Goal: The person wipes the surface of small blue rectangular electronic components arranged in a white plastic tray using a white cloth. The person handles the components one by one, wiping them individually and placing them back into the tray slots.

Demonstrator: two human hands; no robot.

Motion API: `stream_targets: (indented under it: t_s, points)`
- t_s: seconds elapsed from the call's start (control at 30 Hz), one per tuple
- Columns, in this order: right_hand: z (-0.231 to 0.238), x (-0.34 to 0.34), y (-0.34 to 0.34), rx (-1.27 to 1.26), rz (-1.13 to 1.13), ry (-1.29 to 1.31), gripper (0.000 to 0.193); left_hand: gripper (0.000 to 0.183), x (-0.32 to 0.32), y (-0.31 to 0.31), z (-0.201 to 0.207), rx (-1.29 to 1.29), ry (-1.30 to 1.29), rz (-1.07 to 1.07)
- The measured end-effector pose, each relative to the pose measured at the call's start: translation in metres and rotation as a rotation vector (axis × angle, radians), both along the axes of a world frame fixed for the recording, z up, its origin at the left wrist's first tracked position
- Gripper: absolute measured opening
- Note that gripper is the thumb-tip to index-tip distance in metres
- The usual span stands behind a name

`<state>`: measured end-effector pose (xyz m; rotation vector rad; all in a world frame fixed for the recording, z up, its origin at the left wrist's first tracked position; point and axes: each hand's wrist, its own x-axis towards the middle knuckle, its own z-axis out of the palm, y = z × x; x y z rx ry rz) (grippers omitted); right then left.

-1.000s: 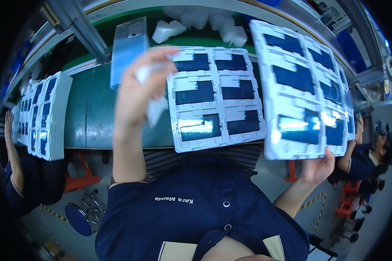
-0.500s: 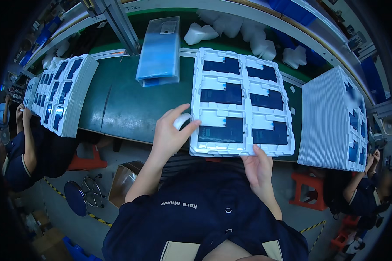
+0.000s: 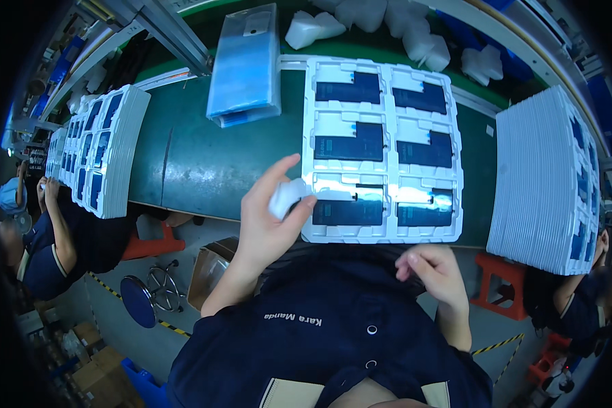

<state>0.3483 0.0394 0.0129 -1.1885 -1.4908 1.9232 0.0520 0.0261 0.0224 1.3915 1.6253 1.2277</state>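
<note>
A white plastic tray (image 3: 389,153) lies in front of me on the green bench, and several flat, dark L-shaped battery-like pieces (image 3: 350,146) sit in its pockets. At the tray's left edge is my left hand (image 3: 262,221), with a white crumpled wad (image 3: 285,197) held between thumb and palm. Its thumb tip and forefinger point toward the tray's nearest left pocket. My right hand (image 3: 436,272) is off the tray, just below its near right edge, with fingers curled in and nothing visible in them.
Tall stacks of filled white trays stand at the right (image 3: 537,183) and left (image 3: 112,153). Behind the bench (image 3: 190,149) lie a clear bluish plastic sleeve bundle (image 3: 245,68) and white foam-like lumps (image 3: 421,41). Co-workers sit at both sides. A stool (image 3: 139,299) and carton (image 3: 211,272) stand below.
My right hand has let go of the tray's near edge, drawn back to the right and curled its fingers. The left hand stays at the left edge with the wad. The view has shifted slightly.
</note>
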Motion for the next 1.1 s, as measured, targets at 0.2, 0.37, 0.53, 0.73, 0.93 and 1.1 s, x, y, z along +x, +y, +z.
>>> stream_targets:
  t_s: [0.2,0.37,0.53,0.73,0.93,1.1]
  points:
    - [-0.001,-0.073,0.025,0.27,0.032,0.275,0.056,0.034,0.026,0.005,0.002,0.077,-0.997,-0.196]
    - [-0.007,-0.091,0.023,0.03,-0.042,0.342,0.037,0.021,0.039,-0.001,-0.006,0.042,-0.882,-0.075]
    - [-0.015,-0.095,0.027,0.238,-0.118,0.234,0.018,0.013,0.04,-0.002,-0.014,0.077,-0.651,-0.007]
    - [-0.023,-0.099,0.032,0.446,-0.262,0.26,0.016,0.019,0.035,0.001,-0.013,0.05,-0.885,0.007]
    - [-0.026,-0.099,0.033,0.331,-0.279,0.263,0.016,0.025,0.028,0.004,-0.006,-0.024,-1.13,0.049]
    - [-0.034,-0.085,0.044,0.264,-0.468,0.404,0.016,0.028,-0.007,0.002,-0.007,0.038,-0.606,-0.288]
